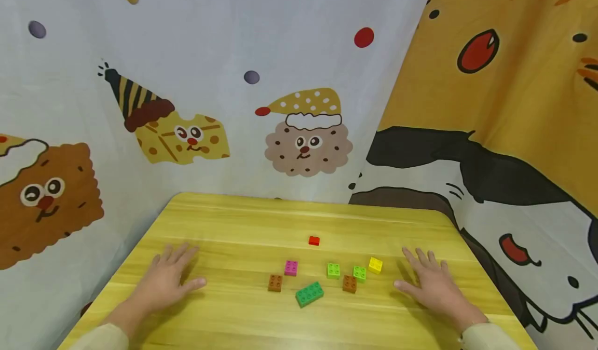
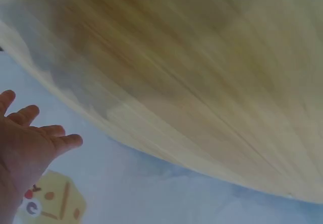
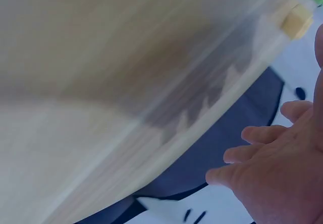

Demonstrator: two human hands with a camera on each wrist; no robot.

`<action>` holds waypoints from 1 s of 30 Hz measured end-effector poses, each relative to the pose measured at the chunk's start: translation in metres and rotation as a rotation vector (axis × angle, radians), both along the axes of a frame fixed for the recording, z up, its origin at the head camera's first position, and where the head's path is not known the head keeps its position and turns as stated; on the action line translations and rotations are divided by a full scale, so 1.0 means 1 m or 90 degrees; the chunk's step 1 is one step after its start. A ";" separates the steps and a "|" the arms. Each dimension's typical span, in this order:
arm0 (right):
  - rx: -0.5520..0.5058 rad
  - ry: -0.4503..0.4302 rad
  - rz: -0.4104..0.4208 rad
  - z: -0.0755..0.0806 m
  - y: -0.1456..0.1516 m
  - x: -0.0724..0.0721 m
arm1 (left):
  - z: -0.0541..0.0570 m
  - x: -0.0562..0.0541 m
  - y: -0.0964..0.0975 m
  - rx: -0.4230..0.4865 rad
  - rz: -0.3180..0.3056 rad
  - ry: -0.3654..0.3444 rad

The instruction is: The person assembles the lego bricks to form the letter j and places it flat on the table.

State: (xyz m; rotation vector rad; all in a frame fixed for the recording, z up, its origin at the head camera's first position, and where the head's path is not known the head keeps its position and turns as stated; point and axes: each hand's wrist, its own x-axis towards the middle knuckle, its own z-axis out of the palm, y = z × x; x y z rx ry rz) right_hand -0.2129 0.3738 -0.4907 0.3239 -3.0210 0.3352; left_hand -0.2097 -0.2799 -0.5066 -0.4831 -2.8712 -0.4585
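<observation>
My left hand (image 1: 167, 277) is over the left side of the table with its fingers spread and nothing held. On the right side my right hand (image 1: 432, 282) is likewise spread and holds nothing. Between them lie toy building bricks: a large green brick (image 1: 309, 294), a brown brick (image 1: 275, 283), a magenta brick (image 1: 291, 268), a red brick (image 1: 314, 241), a lime brick (image 1: 334, 271), a second lime brick (image 1: 359, 273) beside a second brown brick (image 1: 349, 284). Nearest my right hand sits a yellow brick (image 1: 375, 265), also visible in the right wrist view.
The wooden table (image 1: 224, 225) has rounded far corners. Behind it and along the sides hangs a printed cloth (image 1: 210, 43) with cartoon figures, close to the table's edges.
</observation>
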 end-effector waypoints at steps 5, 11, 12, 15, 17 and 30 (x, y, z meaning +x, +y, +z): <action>-0.014 0.019 0.036 0.011 -0.027 0.004 | 0.000 0.008 0.019 0.026 -0.029 0.015; -0.014 0.064 0.088 0.020 -0.060 0.013 | 0.006 0.016 0.052 0.046 -0.063 0.027; -0.016 0.068 0.098 0.021 -0.065 0.015 | 0.007 0.018 0.058 0.049 -0.070 0.023; -0.019 0.061 0.117 0.022 -0.080 0.022 | 0.011 0.023 0.076 0.052 -0.095 0.009; -0.021 0.052 0.130 0.022 -0.089 0.026 | 0.013 0.026 0.088 0.056 -0.119 0.006; -0.005 0.063 0.213 0.009 -0.115 0.025 | 0.020 0.045 0.178 -0.050 -0.371 0.068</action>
